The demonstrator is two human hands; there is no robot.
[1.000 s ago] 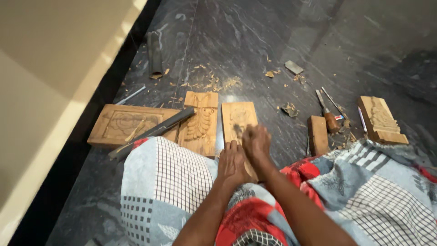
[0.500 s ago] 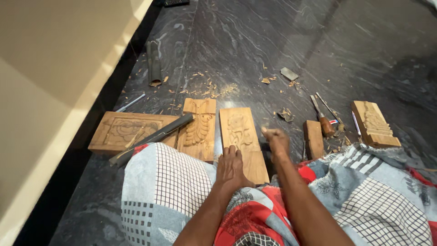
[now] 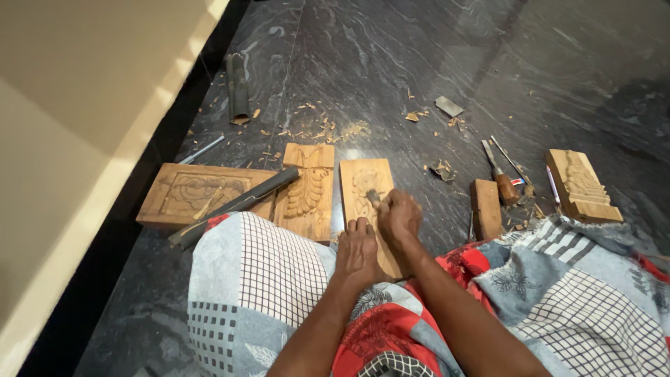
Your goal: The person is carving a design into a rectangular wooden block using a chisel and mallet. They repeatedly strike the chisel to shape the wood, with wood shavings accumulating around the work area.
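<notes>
The carved wooden panel (image 3: 364,192) lies on the dark stone floor (image 3: 391,63), just right of a leaf-carved panel (image 3: 307,192). The left hand (image 3: 357,251) presses flat, fingers open, on its near end, and the right hand (image 3: 399,216) is closed round a chisel (image 3: 373,197) (tip on the relief). Best keep that bracing hand behind the edge and cuts shallow.

The right hand (image 3: 399,218) covers nearly all of the small tool (image 3: 373,196) it grips, so only a short stub shows and its kind cannot be told. The left hand (image 3: 357,253) and the patterned cloth (image 3: 258,279) hide the near end of the carved plank (image 3: 368,202). Both forearms run off the near edge. The far scraps (image 3: 449,106) are too small to identify.
</notes>
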